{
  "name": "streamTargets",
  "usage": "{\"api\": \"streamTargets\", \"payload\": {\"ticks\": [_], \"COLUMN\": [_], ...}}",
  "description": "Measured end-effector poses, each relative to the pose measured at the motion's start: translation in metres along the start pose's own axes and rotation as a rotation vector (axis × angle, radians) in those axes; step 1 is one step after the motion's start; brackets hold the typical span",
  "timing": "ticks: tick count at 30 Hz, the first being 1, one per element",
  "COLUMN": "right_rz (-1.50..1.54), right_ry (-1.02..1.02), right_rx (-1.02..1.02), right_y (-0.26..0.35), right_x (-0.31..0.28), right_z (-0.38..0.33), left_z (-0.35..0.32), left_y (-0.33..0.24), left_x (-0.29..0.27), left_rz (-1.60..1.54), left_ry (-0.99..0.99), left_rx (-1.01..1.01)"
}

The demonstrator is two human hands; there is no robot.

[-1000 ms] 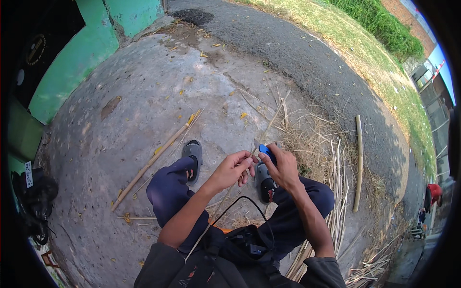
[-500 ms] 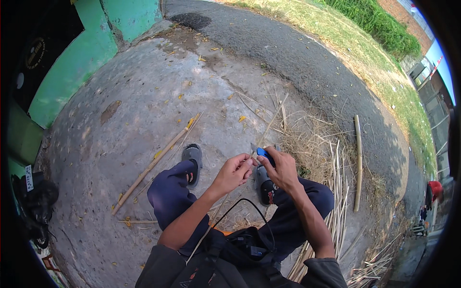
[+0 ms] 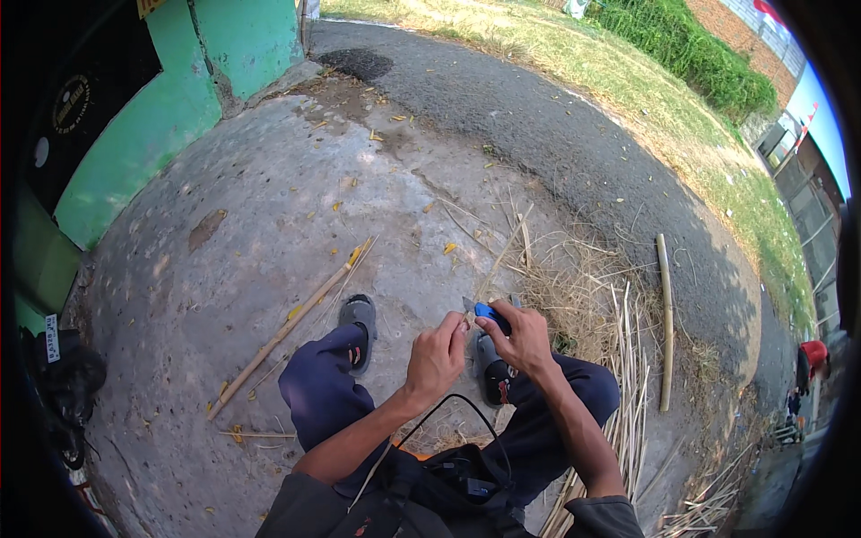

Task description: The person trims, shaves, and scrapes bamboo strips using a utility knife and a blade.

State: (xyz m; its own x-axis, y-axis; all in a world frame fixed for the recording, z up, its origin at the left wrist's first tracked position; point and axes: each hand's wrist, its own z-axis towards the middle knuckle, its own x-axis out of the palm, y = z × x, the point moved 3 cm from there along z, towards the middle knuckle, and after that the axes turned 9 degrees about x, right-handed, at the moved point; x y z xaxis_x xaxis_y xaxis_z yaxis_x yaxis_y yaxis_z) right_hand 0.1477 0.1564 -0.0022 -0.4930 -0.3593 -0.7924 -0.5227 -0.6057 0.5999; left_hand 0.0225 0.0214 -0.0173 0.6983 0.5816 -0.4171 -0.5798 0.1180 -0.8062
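Observation:
My right hand point(image 3: 527, 339) is closed around a blue-handled knife point(image 3: 489, 314), its short blade pointing toward my left hand. The thumb side of my left hand point(image 3: 437, 359) is right beside the blade, with its fingers pinched on a thin bamboo strip point(image 3: 368, 480). This pale strip runs from near my lap up toward the left hand, and my wrist and fingers hide part of it. Both hands meet above my right sandal point(image 3: 493, 368). Another pale strip point(image 3: 509, 244) slants away beyond the knife; whether it joins the held one I cannot tell.
Dry shavings point(image 3: 574, 278) and a bundle of split strips point(image 3: 632, 386) lie at my right, near a thick bamboo pole point(image 3: 665, 323). A longer stick point(image 3: 287, 332) lies left of my left sandal point(image 3: 358, 332). A black cable point(image 3: 457, 397) loops over my lap.
My left hand has turned so its back shows more, and its fingers have drawn in tighter beside the blade. The knife stays in my right hand. The whole view has shifted slightly.

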Motion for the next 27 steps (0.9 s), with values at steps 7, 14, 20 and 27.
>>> {"api": "streamTargets", "payload": {"ticks": [7,14,20,27], "right_rz": [0.009,-0.022,-0.008,-0.095], "right_ry": [-0.052,-0.073,-0.204,-0.285], "right_rx": [-0.012,0.081,0.160,0.225], "right_y": [0.003,-0.001,-0.021,-0.037], "right_x": [0.001,-0.012,-0.023,-0.042], "right_z": [0.003,0.014,0.026,0.043], "left_z": [0.001,-0.003,-0.011,-0.032], "left_y": [-0.001,-0.007,-0.013,-0.023], "left_x": [-0.003,-0.006,-0.010,-0.024], "left_rz": [0.128,0.144,0.181,0.205], "left_ry": [0.010,0.044,0.083,0.131], "left_rx": [0.001,0.006,0.015,0.039]}}
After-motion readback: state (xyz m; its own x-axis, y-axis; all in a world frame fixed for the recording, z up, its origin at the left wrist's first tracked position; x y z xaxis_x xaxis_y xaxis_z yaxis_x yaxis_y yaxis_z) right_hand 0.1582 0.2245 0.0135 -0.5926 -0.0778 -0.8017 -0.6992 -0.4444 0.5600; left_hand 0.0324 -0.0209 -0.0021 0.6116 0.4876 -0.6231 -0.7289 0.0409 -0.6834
